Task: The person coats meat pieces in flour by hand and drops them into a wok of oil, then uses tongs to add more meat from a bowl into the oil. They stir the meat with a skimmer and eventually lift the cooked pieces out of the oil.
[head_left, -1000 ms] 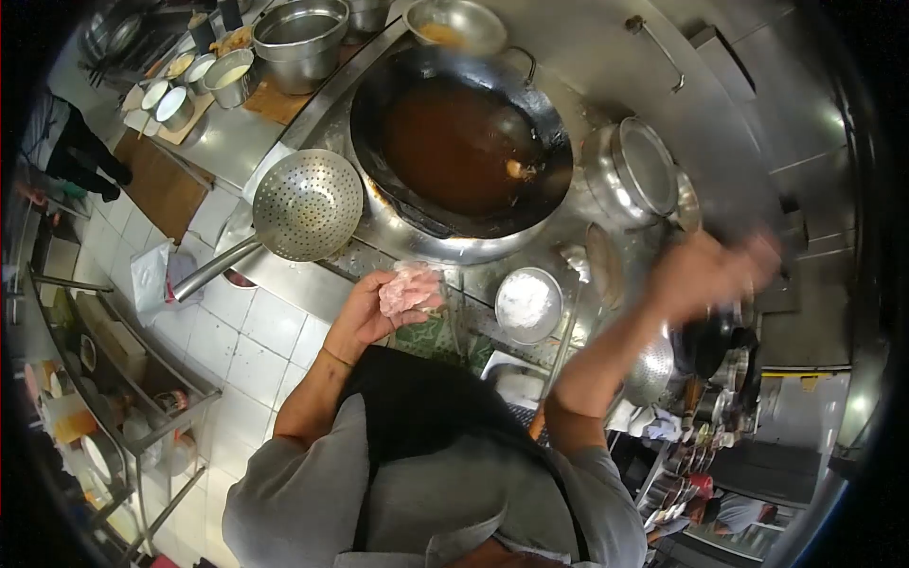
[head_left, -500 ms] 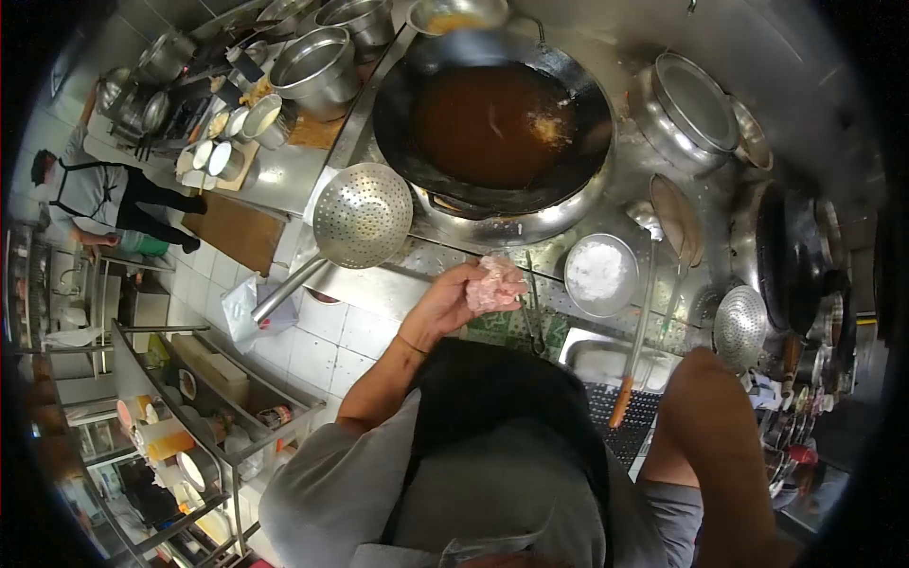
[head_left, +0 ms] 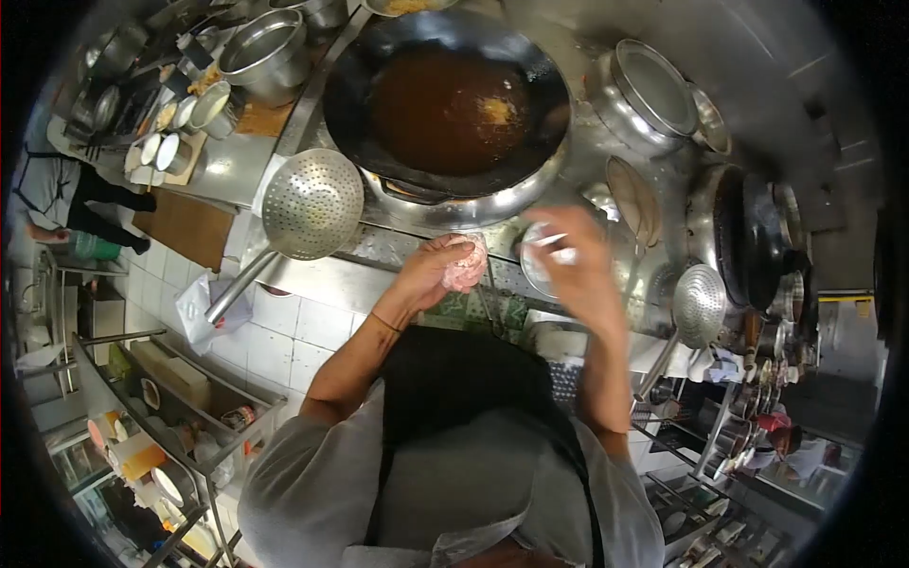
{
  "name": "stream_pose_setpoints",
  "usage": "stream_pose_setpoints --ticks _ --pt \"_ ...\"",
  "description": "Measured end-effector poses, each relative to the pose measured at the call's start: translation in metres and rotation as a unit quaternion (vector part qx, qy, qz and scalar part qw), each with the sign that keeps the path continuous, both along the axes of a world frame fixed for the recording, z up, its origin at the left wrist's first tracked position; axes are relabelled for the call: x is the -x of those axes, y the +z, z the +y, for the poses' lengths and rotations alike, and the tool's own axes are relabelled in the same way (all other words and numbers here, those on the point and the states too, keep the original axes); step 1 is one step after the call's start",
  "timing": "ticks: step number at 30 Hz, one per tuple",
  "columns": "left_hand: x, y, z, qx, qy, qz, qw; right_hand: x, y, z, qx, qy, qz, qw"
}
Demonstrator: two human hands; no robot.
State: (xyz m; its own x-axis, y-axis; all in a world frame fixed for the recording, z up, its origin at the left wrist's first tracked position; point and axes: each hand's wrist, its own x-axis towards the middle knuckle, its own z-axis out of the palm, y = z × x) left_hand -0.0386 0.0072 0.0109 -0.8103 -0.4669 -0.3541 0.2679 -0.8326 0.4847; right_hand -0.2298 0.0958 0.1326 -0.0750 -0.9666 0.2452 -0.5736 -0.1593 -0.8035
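Observation:
My left hand (head_left: 424,275) is closed around a lump of pale pink raw meat (head_left: 466,265), held in front of the wok. Motion smears my right hand (head_left: 585,275), which is over a small metal bowl (head_left: 532,275) of white powder and hides much of it; I cannot make out whether its fingers hold anything. Beyond both hands sits a large black wok (head_left: 350,123) of brown liquid, with a pale yellowish patch floating near its right side. A perforated metal strainer (head_left: 312,204) rests left of the wok, its handle jutting toward the lower left.
Metal basins (head_left: 649,95) stand at the back right. A wire skimmer (head_left: 634,199) lies on the steel counter, and another perforated ladle (head_left: 699,308) is farther right. Pots (head_left: 265,57) crowd the left counter. Another person (head_left: 66,194) stands at far left; a metal rack (head_left: 189,417) is lower left.
My right hand has come from the lower right to the powder bowl. My left hand still holds the meat, now turned with the thumb over it. The whole view has shifted.

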Motion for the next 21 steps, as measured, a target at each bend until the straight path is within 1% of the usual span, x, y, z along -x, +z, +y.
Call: stream_pose_setpoints --ticks 1,2,3,4,5,6,7,9,10,12,13,14,16,17,18,20,21 --pt "0.003 0.003 0.0 0.026 -0.001 -0.022 0.999 -0.017 -0.011 -0.007 -0.152 -0.014 -0.103 0.983" --pt "0.006 0.003 0.0 0.055 -0.003 -0.043 0.998 -0.022 -0.048 -0.012 -0.133 -0.009 -0.124 0.983" --pt "0.009 0.003 0.0 0.083 -0.004 -0.029 0.996 -0.019 -0.069 -0.014 -0.136 -0.014 -0.12 0.983" --pt "0.011 0.002 -0.001 0.08 -0.007 -0.025 0.996 -0.016 -0.086 -0.016 -0.179 0.004 -0.182 0.967" --pt "0.012 0.0 -0.001 0.104 0.001 -0.041 0.994 -0.014 -0.092 -0.017 -0.221 0.024 -0.243 0.944" --pt "0.013 -0.001 -0.002 0.129 0.012 -0.057 0.99 -0.012 -0.093 -0.016 -0.223 0.024 -0.24 0.944" --pt "0.013 0.0 -0.003 0.129 0.014 -0.054 0.99 -0.011 -0.093 -0.016 -0.21 -0.003 -0.256 0.944" --pt "0.014 0.001 -0.005 0.073 -0.021 -0.029 0.997 -0.011 -0.089 -0.016 -0.186 -0.048 -0.266 0.945" --pt "0.015 0.001 -0.005 0.075 -0.022 -0.024 0.997 -0.007 -0.09 -0.015 -0.184 -0.05 -0.262 0.946" --pt "0.012 0.0 -0.007 0.07 -0.04 -0.044 0.996 0.007 -0.092 -0.013 -0.172 -0.048 -0.336 0.925" --pt "0.008 -0.004 -0.011 0.073 -0.055 -0.047 0.995 0.011 -0.09 -0.012 -0.18 -0.076 -0.33 0.924" --pt "0.01 -0.006 -0.011 0.074 -0.053 -0.043 0.995 0.014 -0.088 -0.012 -0.18 -0.075 -0.326 0.925" --pt "0.011 -0.009 -0.009 0.104 -0.013 -0.073 0.992 0.015 -0.082 -0.011 -0.201 -0.03 -0.348 0.915" --pt "0.012 -0.008 -0.007 0.102 -0.01 -0.073 0.992 0.01 -0.079 -0.012 -0.201 -0.006 -0.374 0.905" --pt "0.015 -0.005 -0.006 0.083 -0.014 -0.051 0.995 0.004 -0.079 -0.015 -0.203 -0.003 -0.373 0.905" --pt "0.017 0.0 -0.008 0.066 -0.016 -0.026 0.997 -0.007 -0.077 -0.021 -0.169 -0.051 -0.556 0.812" --pt "0.017 0.001 -0.009 0.047 -0.013 -0.025 0.999 -0.005 -0.075 -0.023 -0.173 -0.057 -0.604 0.776"
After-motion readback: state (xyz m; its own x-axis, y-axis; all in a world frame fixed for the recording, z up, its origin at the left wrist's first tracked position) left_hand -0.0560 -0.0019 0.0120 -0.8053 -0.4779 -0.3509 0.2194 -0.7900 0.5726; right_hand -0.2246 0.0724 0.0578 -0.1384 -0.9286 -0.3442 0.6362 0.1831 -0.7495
